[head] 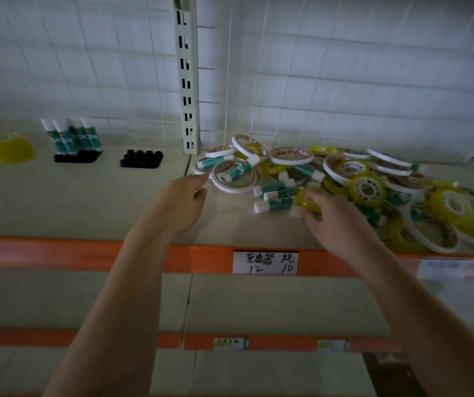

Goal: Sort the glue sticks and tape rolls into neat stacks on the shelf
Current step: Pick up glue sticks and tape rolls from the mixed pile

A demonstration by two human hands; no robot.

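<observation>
Flat white-rimmed tape rolls, glossy yellow tape rolls and slim teal glue sticks with white caps lie heaped on the matte beige shelf. The right hand curls around a yellow roll at the pile's edge. The left hand hovers palm-down, fingers loosely bent, holding nothing. Four glue sticks stand upright in a black tray.

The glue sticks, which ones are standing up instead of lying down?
The four glue sticks in the black holder at the far left of the shelf stand upright, white caps up. Those in the pile of tape rolls lie flat.
</observation>
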